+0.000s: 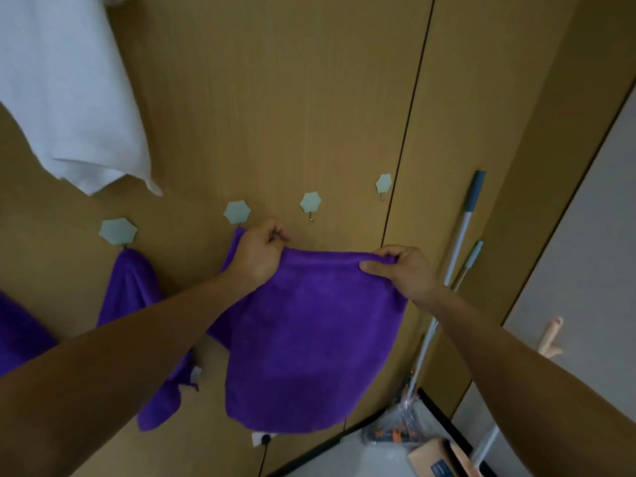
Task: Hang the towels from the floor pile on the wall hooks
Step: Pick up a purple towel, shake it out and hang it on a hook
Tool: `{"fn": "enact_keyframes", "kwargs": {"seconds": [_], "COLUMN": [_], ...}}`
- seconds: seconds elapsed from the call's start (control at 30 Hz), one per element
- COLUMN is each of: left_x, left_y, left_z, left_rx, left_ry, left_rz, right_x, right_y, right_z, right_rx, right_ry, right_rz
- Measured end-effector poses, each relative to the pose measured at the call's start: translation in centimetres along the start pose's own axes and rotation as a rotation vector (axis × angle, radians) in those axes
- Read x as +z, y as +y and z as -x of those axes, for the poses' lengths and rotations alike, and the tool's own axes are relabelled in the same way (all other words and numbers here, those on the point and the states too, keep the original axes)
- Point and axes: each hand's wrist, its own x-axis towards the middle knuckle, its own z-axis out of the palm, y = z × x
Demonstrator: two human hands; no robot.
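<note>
Left hand [256, 253], right hand [399, 270] pinching purple towel [309, 339] edge, near hexagonal hook [237, 211], box [430, 457] label blurred

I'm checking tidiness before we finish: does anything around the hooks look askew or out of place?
Only the hung purple towel on the leftmost hook: it dangles bunched from one point, lopsided. Nothing looks spilled or damaged.

Bare wall [275, 115] above hooks [310, 203]
</note>
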Motion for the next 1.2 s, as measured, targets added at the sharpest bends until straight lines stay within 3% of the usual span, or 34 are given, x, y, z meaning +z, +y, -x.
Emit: {"fn": "enact_keyframes", "kwargs": {"seconds": [0.17, 0.23, 0.33, 0.53, 0.73, 0.9, 1.1, 1.2], "left_x": [1.1, 1.6, 2.4, 4.0, 5.0, 6.0, 7.5, 7.9], "left_y": [-1.2, -1.7, -2.5, -2.5, -2.6, -4.0, -4.3, -3.8], "left_z": [-1.4, -2.1, -3.5, -6.9, -9.4, -8.7, -8.0, -8.5], "left_rx": [0.118, 0.153, 0.179, 0.068, -0.045, -0.065, -0.274, -0.378], "left_ry": [-0.306, -0.354, -0.189, 0.13, 0.363, 0.408, 0.271, 0.181], "left_rz": [-0.06, -0.161, -0.184, -0.303, -0.53, -0.66, -0.682, -0.697], "right_x": [2.0, 2.9, 3.6, 4.4, 5.8, 6.4, 6.6, 6.5], "right_y": [0.4, 0.8, 1.4, 1.1, 0.8, 3.2, 4.6, 4.2], "right_z": [-4.1, -5.7, -8.0, -13.6, -18.0, -18.6, -18.1, -18.2], "right_rx": [-0.076, -0.081, -0.1, -0.185, -0.292, -0.286, -0.174, -0.02], "right_ry": [0.131, 0.151, 0.154, 0.182, 0.237, 0.222, 0.147, 0.016], "right_rz": [0.045, 0.046, 0.014, 0.044, 0.241, 0.36, 0.369, 0.313]}}
